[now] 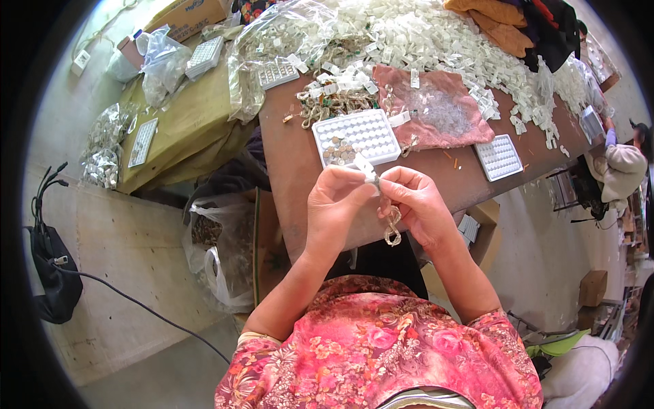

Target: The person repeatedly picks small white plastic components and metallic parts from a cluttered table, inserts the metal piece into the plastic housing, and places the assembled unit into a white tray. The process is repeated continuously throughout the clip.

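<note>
My left hand pinches a small white plastic piece between thumb and fingertips, just past the table's near edge. Right beside it, my right hand is closed, its thumb and forefinger meeting the piece's lower end. A looped, pale brownish wire bundle dangles below the right fingers. Whether the wire is joined to the white piece is hidden by my fingertips. Just beyond both hands sits a white tray with rows of pockets, and round coin-like discs lie in its near left part.
A pink cloth bears small clear bits. Behind it spreads a big heap of translucent plastic pieces. Wire bundles lie behind the tray; another white tray is at right. A plastic bag hangs lower left. Another person sits far right.
</note>
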Demonstrator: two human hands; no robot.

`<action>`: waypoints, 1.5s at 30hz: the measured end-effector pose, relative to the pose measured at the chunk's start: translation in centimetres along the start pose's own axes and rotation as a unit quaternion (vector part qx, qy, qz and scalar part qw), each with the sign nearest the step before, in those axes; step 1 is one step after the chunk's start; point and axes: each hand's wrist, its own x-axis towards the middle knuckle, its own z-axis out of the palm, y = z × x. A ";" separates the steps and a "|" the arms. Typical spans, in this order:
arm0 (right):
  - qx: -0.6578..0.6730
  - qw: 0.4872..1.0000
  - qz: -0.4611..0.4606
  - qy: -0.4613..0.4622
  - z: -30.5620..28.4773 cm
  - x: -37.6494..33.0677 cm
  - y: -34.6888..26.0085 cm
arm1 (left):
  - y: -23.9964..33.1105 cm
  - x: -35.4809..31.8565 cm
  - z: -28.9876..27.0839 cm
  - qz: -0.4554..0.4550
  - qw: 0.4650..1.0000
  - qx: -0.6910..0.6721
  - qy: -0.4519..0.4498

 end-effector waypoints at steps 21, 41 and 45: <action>-0.050 0.998 0.024 -0.021 -0.6 -2.7 1.2 | 0.4 -2.8 0.3 -0.012 1.000 0.002 -0.004; -0.353 0.931 -0.081 0.037 0.9 -4.3 0.5 | -0.8 -3.2 -0.3 0.080 0.973 0.216 -0.003; -0.437 0.888 -0.140 0.036 1.0 -3.9 0.5 | -0.6 -3.3 -0.7 0.091 0.962 0.255 -0.011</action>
